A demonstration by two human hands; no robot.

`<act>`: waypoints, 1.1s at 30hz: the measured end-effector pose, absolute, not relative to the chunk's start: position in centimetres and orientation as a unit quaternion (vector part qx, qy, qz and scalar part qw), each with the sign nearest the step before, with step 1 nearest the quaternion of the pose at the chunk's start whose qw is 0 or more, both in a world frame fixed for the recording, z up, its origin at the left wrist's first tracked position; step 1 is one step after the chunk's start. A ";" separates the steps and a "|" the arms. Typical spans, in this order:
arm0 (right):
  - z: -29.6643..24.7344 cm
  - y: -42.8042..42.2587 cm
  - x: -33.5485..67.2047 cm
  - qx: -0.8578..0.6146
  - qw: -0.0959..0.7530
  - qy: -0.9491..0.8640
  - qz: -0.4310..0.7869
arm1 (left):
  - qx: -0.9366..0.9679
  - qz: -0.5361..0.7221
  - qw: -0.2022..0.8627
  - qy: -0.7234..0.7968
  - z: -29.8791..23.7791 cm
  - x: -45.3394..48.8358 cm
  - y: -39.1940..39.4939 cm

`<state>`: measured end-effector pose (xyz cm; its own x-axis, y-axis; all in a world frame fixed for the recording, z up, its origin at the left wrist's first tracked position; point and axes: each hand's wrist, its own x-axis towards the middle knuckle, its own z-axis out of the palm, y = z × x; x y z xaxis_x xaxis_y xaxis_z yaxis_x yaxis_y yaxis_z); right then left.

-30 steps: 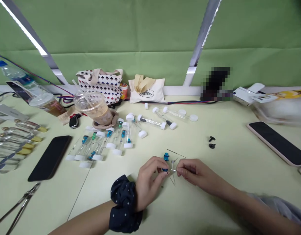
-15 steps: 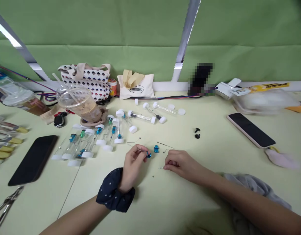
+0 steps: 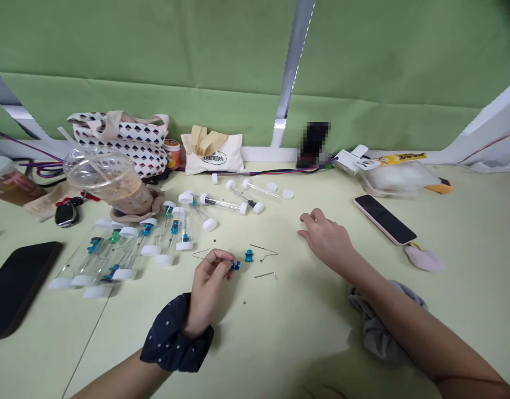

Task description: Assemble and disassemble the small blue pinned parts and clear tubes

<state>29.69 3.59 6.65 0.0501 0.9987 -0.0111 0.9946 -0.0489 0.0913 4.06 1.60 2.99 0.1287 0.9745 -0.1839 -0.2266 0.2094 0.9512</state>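
Observation:
My left hand (image 3: 211, 277), with a dark polka-dot scrunchie at the wrist, pinches a small blue spool-shaped metal piece (image 3: 235, 266). A thin bent wire runs to its fingertips. Just right of those fingers a second blue spool-shaped piece (image 3: 248, 255) stands on the table. Beside it lie a bent wire (image 3: 270, 253) and a small L-shaped hex key (image 3: 265, 275). A tiny dark square bit (image 3: 244, 303) rests nearer to me. My right hand (image 3: 327, 241) is low over the table farther right, thumb and forefinger apart; the spot under its palm is hidden.
Several clear tubes with white caps (image 3: 124, 274) lie at left, some holding blue or green pieces. Behind them stands an iced drink cup (image 3: 125, 191). Phones lie at left (image 3: 24, 282) and right (image 3: 385, 219). Grey cloth (image 3: 379, 327) sits under my right forearm.
My right hand has let go of the hex key and moved right and away from me, over where two black screw-like parts lay. My left hand keeps its pinch. The view has turned right.

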 end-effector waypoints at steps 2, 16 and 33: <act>6.3 4.1 30.4 0.723 0.094 0.684 0.016 | 0.405 0.474 0.632 0.460 3.1 4.1 1.6; 6.1 3.7 29.3 0.530 -0.206 0.654 -0.499 | 0.471 0.420 0.637 0.442 4.0 3.9 1.0; 6.2 0.7 24.6 0.472 -0.335 0.542 -0.610 | 0.455 0.411 0.725 0.315 4.8 4.3 -0.7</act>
<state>24.57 0.67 6.23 -0.3303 0.9196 -0.2128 0.1034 -0.1889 -0.9765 4.30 -0.73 4.76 0.4639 0.8820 -0.0832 -0.3082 0.2487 0.9182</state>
